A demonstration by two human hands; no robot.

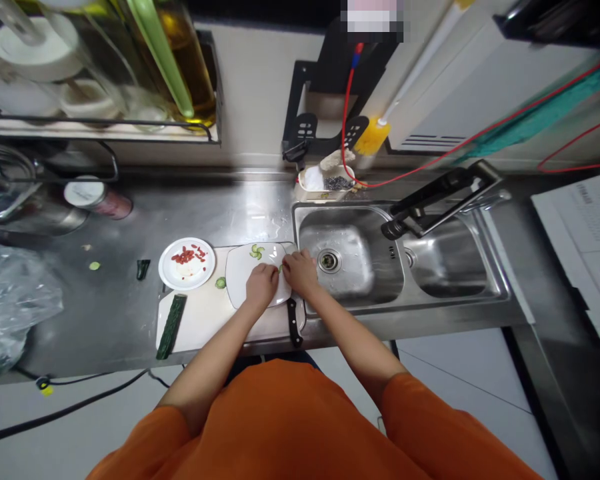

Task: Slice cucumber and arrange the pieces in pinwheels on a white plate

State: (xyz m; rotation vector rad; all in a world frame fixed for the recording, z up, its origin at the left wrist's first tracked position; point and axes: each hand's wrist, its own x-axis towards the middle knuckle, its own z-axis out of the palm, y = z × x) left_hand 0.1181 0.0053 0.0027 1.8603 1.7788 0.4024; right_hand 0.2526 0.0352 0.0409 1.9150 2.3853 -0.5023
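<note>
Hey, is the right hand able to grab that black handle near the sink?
Probably yes: the right hand is close, and the black handle sticks out past the white plate with nothing on top. The hand looks busy, though.

The left hand point(263, 285) and right hand point(303, 272) partly hide a green sliver point(281, 269) (too small to identify). Edges crop a plastic bag point(15, 307) toward nine o'clock, an amber bottle point(193, 63) toward eleven.

Your worktop point(115, 320) is satin metal; sink point(405, 304) at right, shiny metal; square plate point(239, 275), smooth, glossy; bag point(15, 307) at left, crinkled plastic.
</note>
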